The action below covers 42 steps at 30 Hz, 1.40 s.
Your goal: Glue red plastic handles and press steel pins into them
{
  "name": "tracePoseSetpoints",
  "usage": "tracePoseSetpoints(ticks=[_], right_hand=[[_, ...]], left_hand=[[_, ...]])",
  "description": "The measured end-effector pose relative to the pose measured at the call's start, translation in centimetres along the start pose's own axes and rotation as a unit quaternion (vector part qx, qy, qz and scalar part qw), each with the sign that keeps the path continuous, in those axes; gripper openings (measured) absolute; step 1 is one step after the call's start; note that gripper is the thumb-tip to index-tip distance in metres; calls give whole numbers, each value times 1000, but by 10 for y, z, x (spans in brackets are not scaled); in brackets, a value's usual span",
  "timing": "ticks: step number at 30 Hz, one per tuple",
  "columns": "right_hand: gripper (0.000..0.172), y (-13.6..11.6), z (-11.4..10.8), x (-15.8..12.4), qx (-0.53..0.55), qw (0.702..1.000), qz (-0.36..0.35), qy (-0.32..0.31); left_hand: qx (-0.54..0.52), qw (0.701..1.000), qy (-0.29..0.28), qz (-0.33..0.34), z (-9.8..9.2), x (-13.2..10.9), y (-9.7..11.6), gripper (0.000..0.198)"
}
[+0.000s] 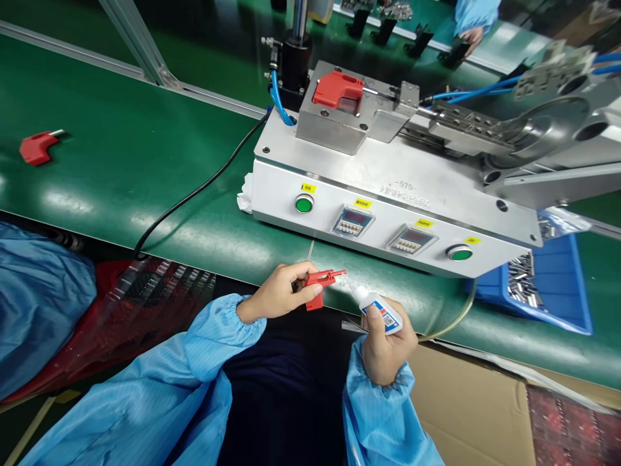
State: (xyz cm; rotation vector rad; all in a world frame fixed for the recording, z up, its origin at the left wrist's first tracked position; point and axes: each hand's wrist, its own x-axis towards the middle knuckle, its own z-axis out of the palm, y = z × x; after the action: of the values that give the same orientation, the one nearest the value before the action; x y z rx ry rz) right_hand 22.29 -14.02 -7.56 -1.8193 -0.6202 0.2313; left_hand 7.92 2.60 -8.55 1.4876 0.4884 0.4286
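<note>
My left hand [280, 292] grips a small red plastic part [321, 282] just in front of the metal press machine [388, 188]. My right hand [387, 342] holds a small white glue bottle [377, 307], its nozzle tip pointing at the end of the red part. Another red part [338, 89] sits in the machine's fixture on top. A third red part with a metal pin [37, 147] lies alone on the green conveyor belt [121, 162] at the far left.
A blue bin of small metal pins [548, 281] stands at the right under the machine's edge. A black cable [194, 191] runs across the belt. A cardboard box [475, 401] sits lower right. Another person's hand [469, 35] works at the far top.
</note>
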Motion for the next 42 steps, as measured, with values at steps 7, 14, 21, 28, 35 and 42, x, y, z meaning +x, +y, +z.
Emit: tracePoseSetpoints(ticks=[7,14,21,28,35,42], right_hand=[[36,-3,-5,12,118,992,24,-30],[32,0,-33,28,124,987,35,-95],[19,20,-34,29,-43,993,-35,-105],[54,8,-95,31,-117,986,-76,-91],[18,-14,-205,155,-328,944,-44,20],[29,21,-209,238,-409,907,83,-53]], left_hand=[[7,1000,4,2,1,0,0,22],[-9,999,-11,-28,3,-3,-2,25],[25,998,-35,-52,0,6,-9,26],[30,999,-4,-41,0,0,-18,34],[43,998,5,-42,1,0,-19,42],[38,999,-2,-39,-1,5,-26,50]])
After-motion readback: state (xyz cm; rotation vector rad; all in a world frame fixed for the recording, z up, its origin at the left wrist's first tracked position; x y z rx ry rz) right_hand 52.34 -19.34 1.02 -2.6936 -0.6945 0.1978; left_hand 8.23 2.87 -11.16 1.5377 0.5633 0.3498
